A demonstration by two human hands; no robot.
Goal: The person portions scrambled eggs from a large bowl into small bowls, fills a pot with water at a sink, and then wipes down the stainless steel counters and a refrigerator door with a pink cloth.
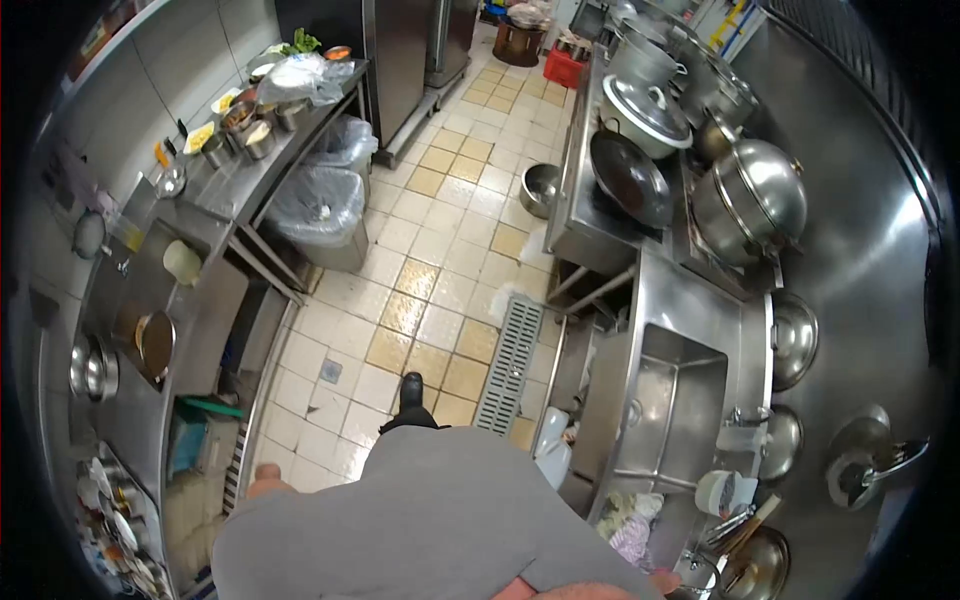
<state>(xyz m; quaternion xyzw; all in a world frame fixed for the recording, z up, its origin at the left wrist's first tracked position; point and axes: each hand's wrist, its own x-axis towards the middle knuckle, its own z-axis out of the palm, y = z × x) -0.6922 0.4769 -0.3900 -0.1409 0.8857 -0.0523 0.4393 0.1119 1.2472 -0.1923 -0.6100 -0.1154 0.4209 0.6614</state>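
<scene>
Past the left edge of my grey shirt [400,510], a small part of my left hand [266,480] shows over the tiled floor, its fingers mostly hidden. Only a bit of my right hand [663,582] peeks out at the bottom, beside the counter with crumpled cloths [630,525] and a tap [702,575]; what it may hold is hidden. One black shoe [411,388] steps forward on the tiles.
A steel sink [670,400] and a drain grate [510,365] lie on the right. Beyond them stand a wok [630,178] and a large steel pot [750,205]. On the left are a bagged bin [320,215], a counter with food containers [258,140] and another sink [145,310].
</scene>
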